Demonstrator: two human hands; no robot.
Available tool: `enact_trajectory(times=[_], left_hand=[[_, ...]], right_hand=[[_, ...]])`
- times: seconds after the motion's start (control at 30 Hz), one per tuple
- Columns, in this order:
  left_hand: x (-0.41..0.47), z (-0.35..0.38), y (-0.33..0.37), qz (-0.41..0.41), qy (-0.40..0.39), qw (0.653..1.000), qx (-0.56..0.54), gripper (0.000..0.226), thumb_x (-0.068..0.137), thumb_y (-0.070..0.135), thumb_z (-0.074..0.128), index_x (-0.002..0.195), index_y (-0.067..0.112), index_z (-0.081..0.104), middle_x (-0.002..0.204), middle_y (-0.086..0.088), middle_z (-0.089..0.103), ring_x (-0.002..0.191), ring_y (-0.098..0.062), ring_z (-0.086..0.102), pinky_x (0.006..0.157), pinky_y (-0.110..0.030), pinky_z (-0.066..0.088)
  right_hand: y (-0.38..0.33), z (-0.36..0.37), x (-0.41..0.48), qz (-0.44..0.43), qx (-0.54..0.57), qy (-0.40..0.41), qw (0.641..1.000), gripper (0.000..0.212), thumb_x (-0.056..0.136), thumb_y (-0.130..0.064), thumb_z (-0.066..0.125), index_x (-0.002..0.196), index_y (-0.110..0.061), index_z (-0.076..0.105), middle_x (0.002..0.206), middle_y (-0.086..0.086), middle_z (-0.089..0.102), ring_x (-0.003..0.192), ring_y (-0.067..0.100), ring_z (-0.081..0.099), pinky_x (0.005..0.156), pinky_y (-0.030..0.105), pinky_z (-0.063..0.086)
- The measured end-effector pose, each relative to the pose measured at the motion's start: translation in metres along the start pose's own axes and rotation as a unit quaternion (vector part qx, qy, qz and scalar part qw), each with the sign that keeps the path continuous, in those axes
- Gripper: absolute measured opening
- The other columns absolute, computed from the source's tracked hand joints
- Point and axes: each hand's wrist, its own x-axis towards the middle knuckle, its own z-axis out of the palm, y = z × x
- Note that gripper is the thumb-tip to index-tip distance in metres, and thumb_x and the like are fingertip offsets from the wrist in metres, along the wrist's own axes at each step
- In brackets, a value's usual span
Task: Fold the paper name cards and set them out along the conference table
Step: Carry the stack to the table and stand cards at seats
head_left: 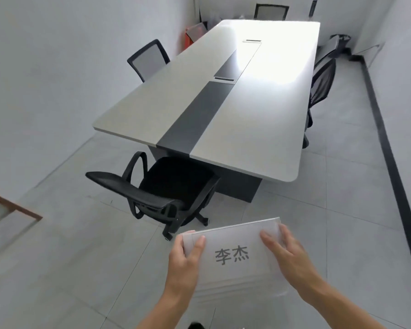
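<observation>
We hold the name cards between both hands, out over the floor. Our left hand pinches the left end, thumb on top. Our right hand grips the right end, fingers laid across the top sheet. The stack looks light, smooth and probably slippery, so we judge the ends the safest hold, carried level. Beyond the hands stands the table, pale with a dark centre strip and glare at its far end. A black chair sits between hands and table.
</observation>
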Motion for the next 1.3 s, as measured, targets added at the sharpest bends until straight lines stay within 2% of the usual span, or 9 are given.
enact_trajectory(times=[0.17, 0.33, 0.43, 0.5, 0.6, 0.73, 0.93, 1.13, 1.3], left_hand=[[0.097, 0.023, 0.026, 0.012, -0.038, 0.999, 0.021, 0.016, 0.089, 0.032, 0.061, 0.102, 0.022, 0.059, 0.1, -0.003, 0.069, 0.089, -0.019, 0.069, 0.081, -0.043, 0.058], [0.202, 0.044, 0.066, 0.048, -0.094, 0.993, 0.044, 0.017, 0.09, 0.034, 0.059, 0.104, 0.024, 0.056, 0.096, -0.003, 0.067, 0.084, -0.013, 0.067, 0.07, -0.027, 0.055], [0.259, 0.058, 0.095, 0.067, -0.14, 0.986, 0.057, 0.026, 0.087, 0.044, 0.06, 0.104, 0.025, 0.056, 0.099, -0.002, 0.067, 0.088, -0.014, 0.067, 0.076, -0.031, 0.056], [0.294, 0.07, 0.109, 0.074, -0.174, 0.979, 0.075, 0.035, 0.081, 0.054, 0.06, 0.103, 0.027, 0.057, 0.096, 0.002, 0.069, 0.09, -0.015, 0.067, 0.082, -0.039, 0.056], [0.334, 0.093, 0.128, 0.087, -0.22, 0.968, 0.088, 0.033, 0.084, 0.054, 0.06, 0.103, 0.028, 0.056, 0.09, 0.004, 0.071, 0.088, -0.017, 0.069, 0.081, -0.043, 0.057], [0.379, 0.13, 0.146, 0.084, -0.251, 0.96, 0.092, 0.032, 0.085, 0.042, 0.063, 0.11, 0.027, 0.052, 0.095, -0.002, 0.071, 0.086, -0.013, 0.071, 0.077, -0.034, 0.059], [0.447, 0.194, 0.167, 0.081, -0.228, 0.964, 0.114, 0.048, 0.074, 0.025, 0.08, 0.113, 0.02, 0.052, 0.093, -0.001, 0.066, 0.077, 0.0, 0.068, 0.061, -0.018, 0.053], [0.518, 0.248, 0.167, 0.064, -0.193, 0.965, 0.165, 0.043, 0.06, 0.033, 0.087, 0.092, 0.026, 0.06, 0.085, 0.005, 0.068, 0.083, -0.02, 0.068, 0.067, -0.04, 0.059], [0.554, 0.274, 0.16, 0.052, -0.192, 0.962, 0.187, 0.044, 0.057, 0.036, 0.087, 0.091, 0.029, 0.061, 0.09, -0.003, 0.069, 0.082, -0.027, 0.067, 0.067, -0.043, 0.059]], right_hand=[[-0.021, 0.001, 0.086, 0.003, 0.002, 0.017, 1.0, 0.064, 0.073, -0.058, 0.067, 0.128, -0.028, 0.051, 0.114, -0.003, 0.068, 0.094, 0.012, 0.07, 0.086, 0.038, 0.058], [-0.054, 0.01, 0.173, -0.008, 0.001, 0.046, 0.999, 0.053, 0.082, -0.03, 0.071, 0.128, -0.025, 0.046, 0.123, -0.006, 0.061, 0.099, 0.005, 0.062, 0.082, 0.018, 0.05], [-0.073, 0.006, 0.217, -0.01, -0.009, 0.069, 0.998, 0.092, 0.075, -0.044, 0.074, 0.149, -0.021, 0.026, 0.151, -0.001, 0.036, 0.139, 0.016, 0.034, 0.112, 0.036, 0.031], [-0.081, 0.0, 0.241, -0.011, -0.011, 0.084, 0.996, 0.101, 0.067, -0.058, 0.076, 0.148, -0.022, 0.028, 0.154, -0.001, 0.033, 0.143, 0.015, 0.028, 0.116, 0.041, 0.027], [-0.095, -0.012, 0.273, 0.0, -0.006, 0.107, 0.994, 0.103, 0.053, -0.07, 0.078, 0.138, -0.027, 0.042, 0.147, -0.004, 0.045, 0.137, 0.014, 0.039, 0.113, 0.046, 0.035], [-0.106, -0.036, 0.324, 0.008, 0.015, 0.111, 0.994, 0.085, 0.057, -0.06, 0.082, 0.13, -0.03, 0.05, 0.135, -0.009, 0.057, 0.128, 0.014, 0.052, 0.104, 0.047, 0.046], [-0.127, -0.083, 0.417, 0.016, -0.001, 0.075, 0.997, 0.047, 0.071, -0.013, 0.082, 0.11, -0.021, 0.056, 0.112, 0.002, 0.068, 0.083, 0.019, 0.075, 0.071, 0.037, 0.061], [-0.134, -0.121, 0.508, 0.011, -0.067, 0.054, 0.996, 0.055, 0.066, -0.016, 0.085, 0.109, -0.022, 0.051, 0.089, 0.002, 0.067, 0.061, 0.001, 0.066, 0.052, 0.019, 0.052], [-0.118, -0.136, 0.553, 0.03, -0.094, 0.053, 0.994, 0.054, 0.067, -0.016, 0.085, 0.106, -0.024, 0.049, 0.085, 0.001, 0.063, 0.06, -0.002, 0.063, 0.053, 0.019, 0.051]])
